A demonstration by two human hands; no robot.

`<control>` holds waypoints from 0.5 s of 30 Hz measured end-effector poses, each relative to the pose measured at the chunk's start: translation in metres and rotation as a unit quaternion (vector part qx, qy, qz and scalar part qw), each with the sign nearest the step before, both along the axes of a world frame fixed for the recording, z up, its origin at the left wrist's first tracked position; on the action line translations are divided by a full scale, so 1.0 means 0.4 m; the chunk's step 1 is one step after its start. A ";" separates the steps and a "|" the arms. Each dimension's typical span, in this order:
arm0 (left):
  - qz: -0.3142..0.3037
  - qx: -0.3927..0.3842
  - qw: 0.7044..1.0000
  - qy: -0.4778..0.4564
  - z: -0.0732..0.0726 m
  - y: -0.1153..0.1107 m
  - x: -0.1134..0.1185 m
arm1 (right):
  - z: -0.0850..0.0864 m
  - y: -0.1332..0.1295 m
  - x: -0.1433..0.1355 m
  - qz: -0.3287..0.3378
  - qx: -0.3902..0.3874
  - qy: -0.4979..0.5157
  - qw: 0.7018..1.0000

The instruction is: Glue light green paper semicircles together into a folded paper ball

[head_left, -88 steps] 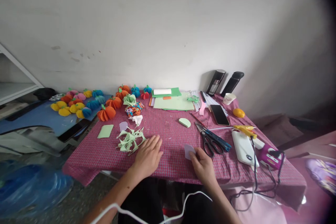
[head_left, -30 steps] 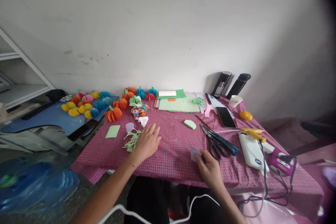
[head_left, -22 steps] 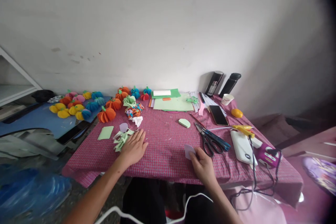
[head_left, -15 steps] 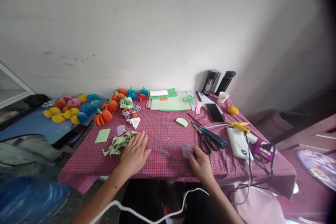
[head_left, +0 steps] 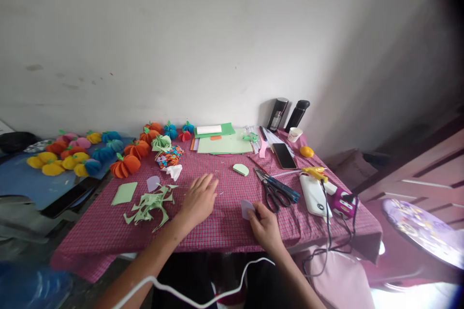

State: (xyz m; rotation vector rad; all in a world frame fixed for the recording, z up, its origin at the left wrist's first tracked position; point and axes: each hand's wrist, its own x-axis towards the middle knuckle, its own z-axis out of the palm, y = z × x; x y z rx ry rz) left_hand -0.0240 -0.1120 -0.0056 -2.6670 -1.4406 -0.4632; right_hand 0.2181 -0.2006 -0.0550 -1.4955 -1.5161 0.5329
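My right hand [head_left: 266,226] pinches a small lilac paper piece [head_left: 246,208] with a rounded top, just over the checked cloth. My left hand [head_left: 200,197] is palm down at the middle of the table with its fingers extended and nothing in it. Left of it lies a loose heap of pale green paper scraps [head_left: 150,206]. Behind the heap are another lilac paper piece [head_left: 153,183] and a pale green paper stack [head_left: 124,193]. A pale green half-round paper piece [head_left: 240,170] rests farther back, between the hands. Black-handled scissors [head_left: 274,193] lie right of my right hand.
Paper pumpkins [head_left: 125,166] crowd the table's left back and a blue side table [head_left: 21,181]. Paper sheets [head_left: 224,145] lie against the wall. On the right are a phone [head_left: 284,156], a yellow glue gun [head_left: 314,173], a white power bank [head_left: 314,196] and a corded purple power strip [head_left: 344,203].
My left hand has moved off the green scraps toward the right, and the scraps lie more spread out. My right hand still holds the lilac paper. The whole view has shifted slightly.
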 end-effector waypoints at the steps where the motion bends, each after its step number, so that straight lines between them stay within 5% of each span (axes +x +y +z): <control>1: -0.017 -0.011 1.000 -0.011 0.005 0.034 0.055 | -0.001 0.000 0.000 0.002 -0.002 0.002 1.000; 7: -0.126 -0.099 0.987 -0.003 0.002 0.239 0.285 | -0.004 0.000 0.001 0.001 0.003 0.009 1.000; 15: -0.156 -0.164 0.974 -0.005 -0.029 0.316 0.322 | 0.004 0.001 0.001 0.010 -0.001 0.023 1.000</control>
